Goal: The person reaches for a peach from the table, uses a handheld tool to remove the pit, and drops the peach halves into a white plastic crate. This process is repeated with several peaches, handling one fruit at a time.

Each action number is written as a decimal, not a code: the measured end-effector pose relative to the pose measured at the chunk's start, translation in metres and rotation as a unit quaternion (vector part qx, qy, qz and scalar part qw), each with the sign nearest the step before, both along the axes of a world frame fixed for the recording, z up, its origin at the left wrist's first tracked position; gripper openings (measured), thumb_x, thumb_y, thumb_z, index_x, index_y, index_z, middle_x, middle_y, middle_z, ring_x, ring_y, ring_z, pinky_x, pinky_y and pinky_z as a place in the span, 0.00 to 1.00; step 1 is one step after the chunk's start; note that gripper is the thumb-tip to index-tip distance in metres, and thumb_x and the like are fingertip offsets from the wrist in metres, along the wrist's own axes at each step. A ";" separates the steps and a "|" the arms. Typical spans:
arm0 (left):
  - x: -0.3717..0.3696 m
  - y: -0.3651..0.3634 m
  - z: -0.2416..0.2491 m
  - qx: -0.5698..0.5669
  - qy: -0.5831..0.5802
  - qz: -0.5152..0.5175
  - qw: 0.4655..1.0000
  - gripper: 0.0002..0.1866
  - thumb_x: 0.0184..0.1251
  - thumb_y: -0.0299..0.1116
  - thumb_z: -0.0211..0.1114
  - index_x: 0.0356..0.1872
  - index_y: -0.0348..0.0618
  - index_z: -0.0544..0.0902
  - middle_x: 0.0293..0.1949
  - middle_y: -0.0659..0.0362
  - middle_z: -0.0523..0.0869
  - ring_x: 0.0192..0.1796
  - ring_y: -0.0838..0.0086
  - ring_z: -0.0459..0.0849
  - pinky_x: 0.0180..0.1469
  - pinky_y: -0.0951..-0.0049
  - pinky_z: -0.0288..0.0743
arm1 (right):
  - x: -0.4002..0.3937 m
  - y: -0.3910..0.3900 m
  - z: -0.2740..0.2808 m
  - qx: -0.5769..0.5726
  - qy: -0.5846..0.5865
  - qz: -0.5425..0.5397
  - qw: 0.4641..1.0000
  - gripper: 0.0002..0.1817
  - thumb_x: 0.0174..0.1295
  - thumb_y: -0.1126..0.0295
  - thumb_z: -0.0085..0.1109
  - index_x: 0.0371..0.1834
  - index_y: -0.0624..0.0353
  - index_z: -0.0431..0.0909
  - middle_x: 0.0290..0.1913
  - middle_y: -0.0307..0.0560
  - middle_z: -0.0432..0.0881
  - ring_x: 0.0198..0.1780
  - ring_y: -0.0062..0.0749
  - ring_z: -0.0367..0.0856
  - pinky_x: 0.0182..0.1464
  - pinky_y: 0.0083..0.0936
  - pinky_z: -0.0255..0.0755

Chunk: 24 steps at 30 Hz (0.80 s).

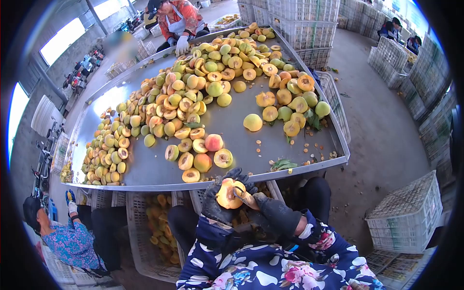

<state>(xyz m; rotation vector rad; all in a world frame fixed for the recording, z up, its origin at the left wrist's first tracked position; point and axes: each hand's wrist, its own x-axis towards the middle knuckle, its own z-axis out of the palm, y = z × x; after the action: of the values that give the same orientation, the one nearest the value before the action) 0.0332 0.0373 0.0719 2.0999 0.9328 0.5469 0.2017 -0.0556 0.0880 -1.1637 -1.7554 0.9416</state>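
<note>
In front of my body, just below the table's near edge, my left hand (211,207) in a dark glove is closed around a halved peach (225,197), cut face up. My right hand (276,212), also in a dark glove, grips a short pitting tool (248,198) with a light-coloured handle. Its tip meets the peach at the middle of the cut face, so the end is hidden. Several halved peaches (192,175) lie on the metal table (237,157) just beyond my hands.
A large heap of peaches (169,104) covers much of the table; leaves (283,165) and pits lie near its edge. A crate of peaches (162,227) stands below. A co-worker (181,21) sits at the far side, another (72,241) at left. Stacked crates (406,217) stand right.
</note>
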 end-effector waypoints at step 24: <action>-0.015 -0.024 -0.014 -0.444 -0.371 0.006 0.816 0.18 0.63 0.32 0.48 0.53 0.34 0.68 0.48 0.48 0.75 0.50 0.58 0.75 0.54 0.57 0.69 | -0.019 -0.011 -0.002 -0.048 -0.164 0.107 0.980 0.18 0.54 0.72 0.49 0.49 0.66 0.65 0.22 0.58 0.74 0.23 0.49 0.75 0.24 0.39 0.66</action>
<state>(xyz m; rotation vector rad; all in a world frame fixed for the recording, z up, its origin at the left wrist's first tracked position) 0.0181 0.0137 0.0582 0.8985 0.5490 0.6839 0.1828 -0.0662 0.0860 -1.2657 -2.1533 1.0150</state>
